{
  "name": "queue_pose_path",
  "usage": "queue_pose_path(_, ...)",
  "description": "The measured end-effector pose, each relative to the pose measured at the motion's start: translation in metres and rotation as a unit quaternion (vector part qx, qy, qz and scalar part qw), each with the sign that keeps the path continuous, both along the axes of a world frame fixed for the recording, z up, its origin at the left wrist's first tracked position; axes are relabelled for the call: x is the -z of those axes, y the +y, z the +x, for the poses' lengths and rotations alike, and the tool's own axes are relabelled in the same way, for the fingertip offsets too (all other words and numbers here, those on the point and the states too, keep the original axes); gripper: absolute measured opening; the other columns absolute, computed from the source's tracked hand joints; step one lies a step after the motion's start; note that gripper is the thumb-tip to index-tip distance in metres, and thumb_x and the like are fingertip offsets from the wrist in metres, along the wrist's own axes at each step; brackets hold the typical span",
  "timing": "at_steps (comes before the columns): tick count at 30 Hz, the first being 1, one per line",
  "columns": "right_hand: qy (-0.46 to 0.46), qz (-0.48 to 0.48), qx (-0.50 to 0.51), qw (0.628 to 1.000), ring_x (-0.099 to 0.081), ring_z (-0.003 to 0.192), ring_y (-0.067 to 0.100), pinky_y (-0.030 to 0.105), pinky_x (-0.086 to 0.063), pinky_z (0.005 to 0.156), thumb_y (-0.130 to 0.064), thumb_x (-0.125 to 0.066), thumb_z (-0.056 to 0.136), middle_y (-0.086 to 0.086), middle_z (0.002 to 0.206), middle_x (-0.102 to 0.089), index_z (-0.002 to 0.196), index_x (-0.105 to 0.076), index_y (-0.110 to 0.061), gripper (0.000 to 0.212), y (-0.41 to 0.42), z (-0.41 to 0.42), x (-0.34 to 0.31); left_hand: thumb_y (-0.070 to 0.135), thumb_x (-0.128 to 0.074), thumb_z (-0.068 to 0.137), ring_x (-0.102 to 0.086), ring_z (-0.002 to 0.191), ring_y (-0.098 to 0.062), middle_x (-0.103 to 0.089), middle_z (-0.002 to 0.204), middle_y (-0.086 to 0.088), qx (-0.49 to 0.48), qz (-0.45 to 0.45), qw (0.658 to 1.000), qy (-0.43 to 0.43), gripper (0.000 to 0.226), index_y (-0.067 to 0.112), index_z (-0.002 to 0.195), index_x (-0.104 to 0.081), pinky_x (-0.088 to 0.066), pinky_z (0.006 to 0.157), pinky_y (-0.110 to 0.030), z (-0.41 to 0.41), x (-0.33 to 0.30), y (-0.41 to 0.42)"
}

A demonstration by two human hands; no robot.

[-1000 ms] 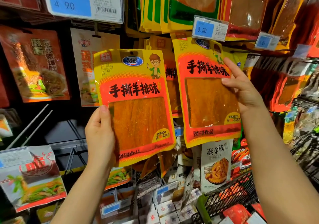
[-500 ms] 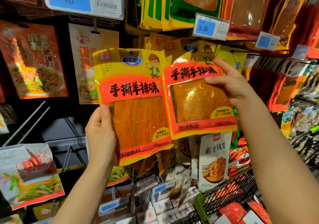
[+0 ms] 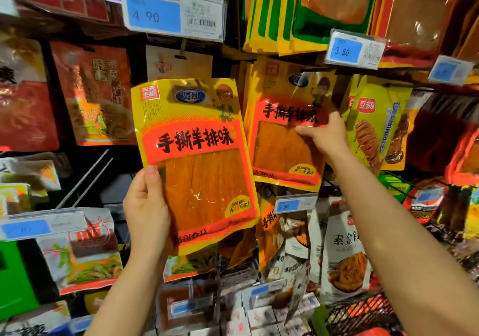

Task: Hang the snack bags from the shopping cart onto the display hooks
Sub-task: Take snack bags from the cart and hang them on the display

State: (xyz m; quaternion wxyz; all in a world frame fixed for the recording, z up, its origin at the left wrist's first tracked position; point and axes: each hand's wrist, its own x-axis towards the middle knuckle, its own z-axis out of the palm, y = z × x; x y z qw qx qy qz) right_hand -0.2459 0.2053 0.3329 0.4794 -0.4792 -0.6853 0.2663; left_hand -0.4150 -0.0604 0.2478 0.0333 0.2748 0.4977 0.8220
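Left hand [image 3: 146,214] grips spare bag [image 3: 194,164], right hand [image 3: 322,134] pinches second bag [image 3: 283,138] at the rack; blurred hook hole could miss, bag drops.

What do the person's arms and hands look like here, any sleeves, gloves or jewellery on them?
Both arms are bare all the way to the bottom edge of the picture, with no sleeve in view. The left hand and the right hand wear no gloves. No ring, watch or bracelet shows on either hand or wrist. The visible left thumbnail is short and unpainted.
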Motion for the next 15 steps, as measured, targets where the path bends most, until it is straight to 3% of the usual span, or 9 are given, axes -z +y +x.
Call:
queue_pose_path(4, -0.127, 0.023, 0.046, 0.991, -0.046, 0.124, 0.034, 0.040, -0.042, 0.099, -0.038, -0.078, 0.077, 0.017, 0.139, -0.037, 0.126, -0.047, -0.006, 0.067, -0.006, 0.004, 0.000, 0.025, -0.035, 0.104, -0.037, 0.046, 0.003, -0.045, 0.047, 0.019, 0.018, -0.005, 1.000, -0.002, 0.050, 0.031, 0.060, -0.057, -0.030, 0.043, -0.011, 0.005, -0.001, 0.004)
queue_pose_path(6, -0.148, 0.058, 0.066, 0.985, -0.038, 0.132, 0.036, 0.040, -0.039, 0.102, -0.039, -0.073, 0.081, 0.017, 0.149, -0.025, 0.130, -0.044, -0.008, 0.065, -0.021, 0.008, 0.001, 0.027, -0.036, 0.103, -0.034, 0.046, 0.002, -0.042, 0.047, 0.018, 0.036, -0.006, 0.999, -0.008, 0.045, 0.028, 0.061, -0.052, -0.029, 0.043, -0.013, 0.010, -0.002, 0.009)
queue_pose_path(8, -0.099, 0.099, 0.040, 0.989, -0.034, 0.135, 0.026, 0.033, -0.036, 0.101, -0.040, -0.067, 0.087, 0.008, 0.151, -0.025, 0.141, -0.038, -0.017, 0.066, -0.043, 0.016, 0.004, 0.028, -0.036, 0.103, -0.034, 0.046, 0.002, -0.041, 0.048, 0.018, 0.067, -0.007, 0.998, -0.011, 0.050, 0.033, 0.058, -0.056, -0.028, 0.044, -0.015, 0.015, -0.003, 0.018)
queue_pose_path(9, -0.058, 0.101, -0.006, 0.993, -0.039, 0.130, 0.015, 0.027, -0.036, 0.098, -0.040, -0.063, 0.090, 0.000, 0.147, -0.033, 0.146, -0.033, -0.024, 0.065, -0.057, 0.019, 0.005, 0.027, -0.036, 0.103, -0.034, 0.046, 0.002, -0.042, 0.048, 0.018, 0.082, -0.009, 0.997, -0.011, 0.052, 0.036, 0.056, -0.057, -0.029, 0.044, -0.015, 0.018, -0.003, 0.023)
queue_pose_path(11, 0.034, 0.055, -0.160, 0.985, -0.055, 0.106, -0.001, 0.022, -0.046, 0.088, -0.030, -0.060, 0.093, -0.011, 0.123, -0.056, 0.148, -0.027, -0.032, 0.064, -0.087, 0.026, 0.008, 0.023, -0.035, 0.103, -0.034, 0.045, 0.003, -0.043, 0.047, 0.018, 0.109, -0.011, 0.994, -0.003, 0.052, 0.034, 0.057, -0.058, -0.028, 0.043, -0.014, 0.032, -0.006, 0.036)
queue_pose_path(13, 0.095, -0.004, -0.272, 0.958, -0.064, 0.096, -0.004, 0.017, -0.051, 0.080, -0.012, -0.064, 0.087, -0.018, 0.106, -0.065, 0.142, -0.028, -0.037, 0.070, -0.106, 0.037, 0.016, 0.020, -0.035, 0.103, -0.033, 0.044, 0.003, -0.042, 0.046, 0.018, 0.142, -0.013, 0.990, -0.001, 0.043, 0.025, 0.062, -0.051, -0.028, 0.043, -0.013, 0.051, -0.010, 0.050)
queue_pose_path(15, 0.117, -0.006, -0.284, 0.952, -0.062, 0.106, -0.003, 0.019, -0.053, 0.085, -0.004, -0.073, 0.074, -0.025, 0.113, -0.062, 0.138, -0.036, -0.035, 0.080, -0.108, 0.052, 0.024, 0.022, -0.037, 0.101, -0.038, 0.046, 0.004, -0.046, 0.048, 0.018, 0.178, -0.015, 0.984, -0.008, 0.035, 0.021, 0.068, -0.048, -0.031, 0.045, -0.012, 0.067, -0.008, 0.065)
